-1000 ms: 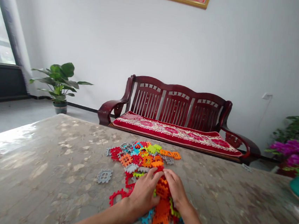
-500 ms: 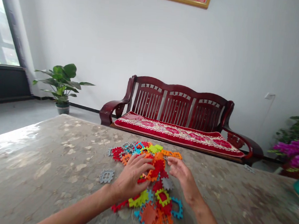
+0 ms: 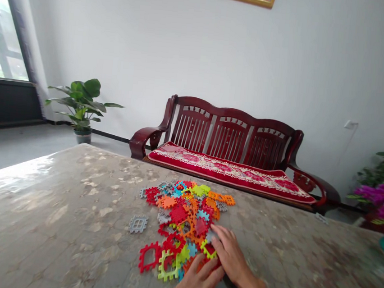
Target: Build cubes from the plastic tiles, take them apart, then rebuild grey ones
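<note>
Tiles (image 3: pixel 179 214) under and beyond left grip (image 3: pixel 197 284)

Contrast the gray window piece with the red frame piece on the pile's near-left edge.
The gray window piece has crossbars; the red frame piece has one open hole. The gray window piece lies apart; the red frame piece adjoins the pile. Both have toothed edges.

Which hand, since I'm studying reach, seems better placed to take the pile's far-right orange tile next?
Probably the right hand: it lies nearer the orange tile, on the same side of the pile. The left hand sits farther back, over the pile's near end.
</note>
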### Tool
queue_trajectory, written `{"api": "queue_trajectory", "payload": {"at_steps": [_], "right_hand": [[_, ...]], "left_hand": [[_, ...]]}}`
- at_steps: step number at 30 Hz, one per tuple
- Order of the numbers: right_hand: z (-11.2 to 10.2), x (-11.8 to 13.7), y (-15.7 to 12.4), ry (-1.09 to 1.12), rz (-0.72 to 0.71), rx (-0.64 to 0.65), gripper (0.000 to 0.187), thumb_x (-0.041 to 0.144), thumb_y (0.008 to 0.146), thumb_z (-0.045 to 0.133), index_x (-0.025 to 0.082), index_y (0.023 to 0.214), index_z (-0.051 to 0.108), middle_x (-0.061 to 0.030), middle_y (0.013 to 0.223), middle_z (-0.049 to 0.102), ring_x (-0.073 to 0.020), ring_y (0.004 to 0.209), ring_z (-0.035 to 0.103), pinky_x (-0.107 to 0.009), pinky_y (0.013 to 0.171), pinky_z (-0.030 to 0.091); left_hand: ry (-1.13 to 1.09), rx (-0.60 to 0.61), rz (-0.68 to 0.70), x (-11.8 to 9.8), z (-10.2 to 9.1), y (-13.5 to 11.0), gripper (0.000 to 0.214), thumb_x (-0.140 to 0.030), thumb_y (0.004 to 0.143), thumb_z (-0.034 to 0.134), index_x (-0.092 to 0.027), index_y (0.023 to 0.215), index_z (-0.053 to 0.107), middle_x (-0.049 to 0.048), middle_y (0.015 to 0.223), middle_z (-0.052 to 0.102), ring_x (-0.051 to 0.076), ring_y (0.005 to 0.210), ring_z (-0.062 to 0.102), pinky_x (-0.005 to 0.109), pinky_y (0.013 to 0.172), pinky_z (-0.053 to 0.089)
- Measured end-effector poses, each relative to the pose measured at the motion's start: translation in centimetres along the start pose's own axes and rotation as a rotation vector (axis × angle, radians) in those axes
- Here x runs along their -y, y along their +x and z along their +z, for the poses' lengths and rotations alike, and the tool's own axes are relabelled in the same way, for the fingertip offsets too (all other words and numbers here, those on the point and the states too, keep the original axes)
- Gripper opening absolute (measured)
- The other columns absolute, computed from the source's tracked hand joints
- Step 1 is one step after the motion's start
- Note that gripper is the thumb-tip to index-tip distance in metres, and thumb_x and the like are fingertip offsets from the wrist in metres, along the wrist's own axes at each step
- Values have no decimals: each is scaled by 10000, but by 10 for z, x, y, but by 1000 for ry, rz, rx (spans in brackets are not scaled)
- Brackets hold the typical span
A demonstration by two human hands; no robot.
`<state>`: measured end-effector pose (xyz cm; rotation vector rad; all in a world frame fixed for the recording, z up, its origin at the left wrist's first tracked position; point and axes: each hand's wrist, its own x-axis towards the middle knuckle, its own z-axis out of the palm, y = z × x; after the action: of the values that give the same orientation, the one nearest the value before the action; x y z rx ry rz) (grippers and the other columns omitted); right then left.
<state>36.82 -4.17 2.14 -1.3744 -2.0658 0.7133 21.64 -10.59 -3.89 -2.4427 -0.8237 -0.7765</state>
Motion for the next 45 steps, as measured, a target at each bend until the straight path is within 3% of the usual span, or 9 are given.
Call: {"api": "queue_trajectory", "payload": {"at_steps": [6, 10, 16, 21, 25, 30, 33, 38, 45], "right_hand": [[9, 13, -9, 170, 49, -15, 509, 580, 935, 376, 231, 1152, 676, -96, 1183, 656, -241, 1141, 579, -376, 1039, 414], [6, 25, -5, 380, 96, -4, 569, 659, 898, 403, 213, 1080, 704, -94, 1121, 691, -261, 1097, 603, -378, 1004, 438], [-14, 53, 19, 508, 21, 83, 590, 684, 889, 402, 222, 1067, 724, -51, 948, 723, -229, 827, 642, -356, 763, 512], [-36, 3, 70, 298, 75, -190, 628, 700, 826, 445, 200, 1108, 698, -111, 1178, 686, -288, 1140, 591, -422, 1013, 428], [-51, -62, 106, 3, 176, -354, 667, 660, 812, 400, 177, 1197, 651, -141, 1277, 633, -300, 1254, 520, -440, 1116, 329], [-50, -100, 134, -133, 265, -319, 647, 564, 834, 399, 133, 1270, 605, -169, 1359, 572, -322, 1327, 455, -468, 1141, 273], [-39, -103, 151, -104, 250, -304, 663, 590, 840, 389, 144, 1284, 598, -152, 1361, 577, -315, 1334, 452, -467, 1144, 263], [-17, -91, 169, -53, 200, -245, 615, 624, 847, 410, 229, 1268, 623, -84, 1309, 634, -284, 1276, 518, -449, 1107, 319], [-2, -54, 164, -148, 50, -138, 520, 560, 874, 474, 283, 1289, 621, -49, 1322, 633, -322, 1236, 508, -494, 1056, 327]], "left_hand": [[-119, 171, -40, 23, -19, 14, 256, -399, 888, 577, -243, 1091, 582, 62, 1095, 643, 227, 1035, 572, 392, 902, 454], [-330, 285, -189, 41, -40, 30, 177, -304, 904, 544, -236, 1058, 598, 55, 1077, 676, 216, 1002, 608, 383, 913, 480], [-801, 139, -602, 84, -92, 58, 221, -161, 857, 513, -255, 979, 671, 2, 1044, 715, 146, 976, 651, 254, 897, 499], [-832, 241, -859, 147, -112, 58, 348, -375, 837, 576, -230, 1147, 643, 31, 1169, 700, 209, 1076, 629, 326, 983, 458], [-893, 418, -957, 198, -104, 51, 509, -492, 789, 604, -204, 1208, 628, 45, 1184, 699, 244, 1076, 630, 346, 962, 467], [-839, 476, -899, 248, -80, 54, 620, -635, 822, 477, -175, 1208, 633, 64, 1229, 680, 252, 1148, 599, 330, 979, 456], [-604, 609, -931, 278, -62, 54, 850, -678, 713, 589, -155, 1378, 503, 132, 1399, 560, 311, 1266, 524, 385, 1055, 405], [-499, 825, -928, 320, -39, 48, 1207, -655, 410, 813, -209, 1459, 415, 190, 1537, 378, 470, 1393, 320, 600, 1105, 283], [-558, 1021, -809, 326, -11, 56, 1270, -555, 349, 879, -246, 1479, 389, 183, 1540, 369, 438, 1385, 361, 572, 1115, 304]]}}
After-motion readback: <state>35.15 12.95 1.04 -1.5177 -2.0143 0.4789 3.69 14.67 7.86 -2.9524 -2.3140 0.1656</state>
